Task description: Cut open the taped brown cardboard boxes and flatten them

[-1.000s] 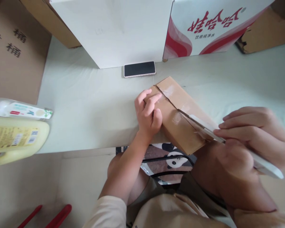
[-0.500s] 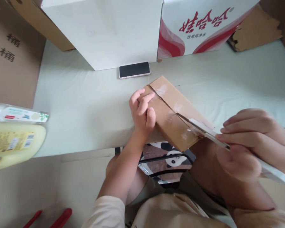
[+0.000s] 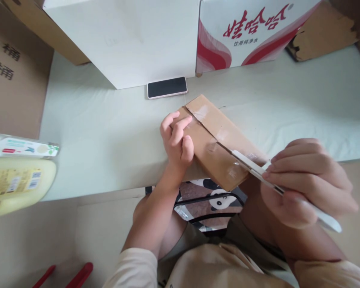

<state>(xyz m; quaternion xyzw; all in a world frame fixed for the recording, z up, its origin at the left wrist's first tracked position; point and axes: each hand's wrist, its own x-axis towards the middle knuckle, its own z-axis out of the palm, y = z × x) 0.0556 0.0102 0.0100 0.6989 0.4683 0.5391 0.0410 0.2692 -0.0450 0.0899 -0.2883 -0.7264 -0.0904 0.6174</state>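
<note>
A brown cardboard box lies tilted across the near edge of the covered surface, with clear tape pieces stuck along its lid seam. My left hand grips its left end, thumb and fingers bent over the top. In my right hand is a slim white utility knife, fingers closed round its handle. Its front end rests along the seam at the box's right part. Whether the blade is out, I cannot make out.
A smartphone lies beyond the box, before a large white box and a red-and-white carton. At the left are a yellow bottle, a clear-wrapped package and a big brown carton. Torn cardboard sits far right.
My right hand has moved left with the knife, whose front end now lies further along the seam. The lifted flap edge there looks flatter. My left hand keeps its grip.
</note>
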